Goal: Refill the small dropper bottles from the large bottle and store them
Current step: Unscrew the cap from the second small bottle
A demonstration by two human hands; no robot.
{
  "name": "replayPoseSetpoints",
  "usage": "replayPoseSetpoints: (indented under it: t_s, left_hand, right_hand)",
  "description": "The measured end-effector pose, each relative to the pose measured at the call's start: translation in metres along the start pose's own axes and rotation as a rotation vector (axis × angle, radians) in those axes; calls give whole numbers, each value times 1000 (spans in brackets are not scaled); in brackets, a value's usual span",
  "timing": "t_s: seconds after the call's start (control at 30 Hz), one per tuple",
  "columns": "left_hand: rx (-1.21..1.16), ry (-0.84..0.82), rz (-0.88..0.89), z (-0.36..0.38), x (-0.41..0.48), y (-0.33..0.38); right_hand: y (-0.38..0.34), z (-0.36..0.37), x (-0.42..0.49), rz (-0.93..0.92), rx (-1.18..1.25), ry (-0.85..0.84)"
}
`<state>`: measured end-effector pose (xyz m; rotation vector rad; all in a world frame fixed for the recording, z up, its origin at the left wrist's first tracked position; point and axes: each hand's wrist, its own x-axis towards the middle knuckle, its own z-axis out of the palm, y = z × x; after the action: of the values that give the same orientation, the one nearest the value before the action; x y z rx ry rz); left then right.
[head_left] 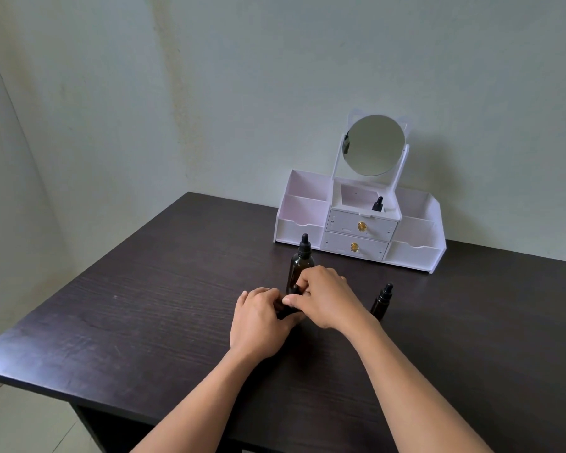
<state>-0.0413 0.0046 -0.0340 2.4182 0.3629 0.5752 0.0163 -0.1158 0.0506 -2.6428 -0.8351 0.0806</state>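
Observation:
Both hands meet at the middle of the dark table around a small dark dropper bottle [291,308], mostly hidden by fingers. My left hand [261,320] wraps its body. My right hand [327,299] pinches its black dropper cap. Right behind them stands the large amber bottle [298,268] with a black dropper top, upright. Another small dropper bottle [382,300] stands upright to the right of my right hand. A third small bottle [377,205] sits in the centre top compartment of the white organizer [298,228].
The white organizer with a round mirror [374,144], two drawers and open side compartments stands at the back of the dark wooden table [144,305], against the wall. The table's front edge runs lower left; a pale floor shows below it.

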Motion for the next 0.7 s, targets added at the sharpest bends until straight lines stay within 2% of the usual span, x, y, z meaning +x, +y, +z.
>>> replayPoseSetpoints:
  t_s: [0.37,0.7]
  left_hand:
    - [-27,-33,-19,-1,0,2]
    - [-38,-31,-21,-2,1,3]
  right_hand:
    - [13,-4,8,-81,76,-140]
    - [21,-6,12,-134,89,-191]
